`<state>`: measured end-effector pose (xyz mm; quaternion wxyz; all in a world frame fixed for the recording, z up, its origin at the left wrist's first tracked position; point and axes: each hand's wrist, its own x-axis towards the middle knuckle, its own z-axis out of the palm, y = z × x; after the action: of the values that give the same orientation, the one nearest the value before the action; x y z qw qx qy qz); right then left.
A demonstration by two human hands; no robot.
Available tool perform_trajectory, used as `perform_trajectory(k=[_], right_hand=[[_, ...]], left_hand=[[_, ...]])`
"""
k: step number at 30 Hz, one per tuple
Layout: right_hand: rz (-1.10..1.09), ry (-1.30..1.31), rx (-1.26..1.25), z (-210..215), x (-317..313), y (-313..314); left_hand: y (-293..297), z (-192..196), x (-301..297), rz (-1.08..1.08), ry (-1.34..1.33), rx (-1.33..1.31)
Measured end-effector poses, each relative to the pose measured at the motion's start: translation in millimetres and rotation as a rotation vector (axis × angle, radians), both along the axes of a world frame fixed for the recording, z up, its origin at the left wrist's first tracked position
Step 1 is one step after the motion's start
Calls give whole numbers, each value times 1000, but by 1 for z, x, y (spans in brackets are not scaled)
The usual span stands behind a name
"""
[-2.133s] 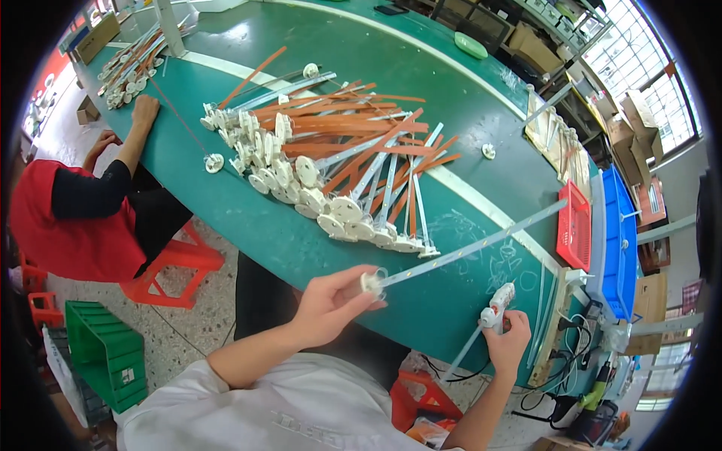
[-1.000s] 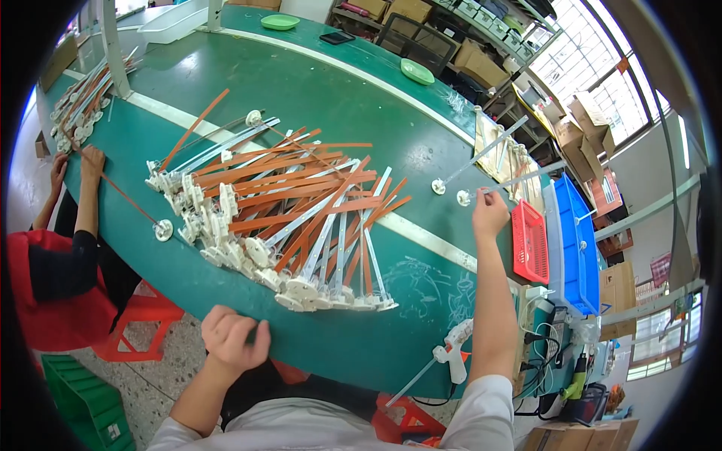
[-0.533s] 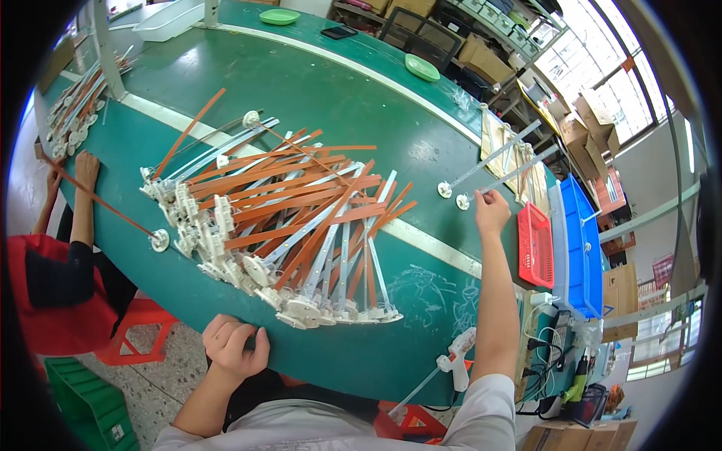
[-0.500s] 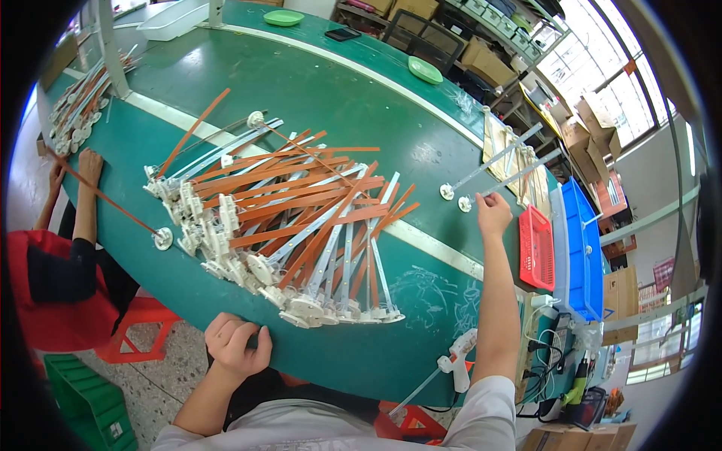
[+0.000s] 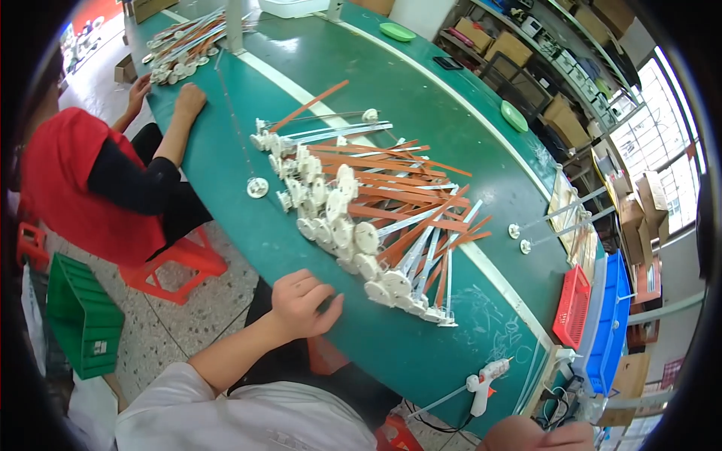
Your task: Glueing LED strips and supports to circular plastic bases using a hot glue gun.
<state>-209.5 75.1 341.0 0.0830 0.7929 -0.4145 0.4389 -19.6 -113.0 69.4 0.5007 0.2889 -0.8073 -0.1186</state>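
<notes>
Two disc-ended strips [image 5: 560, 210] lie far right on the bench [image 5: 451, 135]. Left hand [image 5: 304, 304] at near edge, loosely curled, thumb apart, empty. Right hand [image 5: 564, 437] cropped near the glue gun [image 5: 483, 385]; from my feed, I can't tell its grip.

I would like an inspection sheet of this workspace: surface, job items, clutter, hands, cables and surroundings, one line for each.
Surface: green tabletop, white scribbles near its right side.
Job items: large pile of brown and pale strips with round white bases; two similar pale-strip pieces apart at right; hot glue gun on the table.
Clutter: red basket beside blue tray, right.
Left hand: loosely curled at table edge, nothing seen held.
Right hand: cut off by lower edge; grip unclear.
Cables: dark cable near the glue gun; ends unclear.
Surroundings: seated co-worker and green crate, left.
</notes>
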Motion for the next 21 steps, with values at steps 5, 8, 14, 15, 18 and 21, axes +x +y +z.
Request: perform_trajectory(k=[5,8,14,15,18,21], right_hand=[[107,9,76,4,15,-18],[306,-6,61,-1,10,-39],[574,-17,13,-17,-13,-76],[674,112,122,-18,-29,-79],[-113,-130,51,-62,2,-178],[-184,15,346,-90,-18,-305]], left_hand=[[3,-1,1,67,29,0],[0,0,-4,64,71,5],[-5,0,-4,71,138,-14],[-5,2,-5,66,146,-20],[-5,-10,7,125,84,0],[-4,-2,7,115,108,4]])
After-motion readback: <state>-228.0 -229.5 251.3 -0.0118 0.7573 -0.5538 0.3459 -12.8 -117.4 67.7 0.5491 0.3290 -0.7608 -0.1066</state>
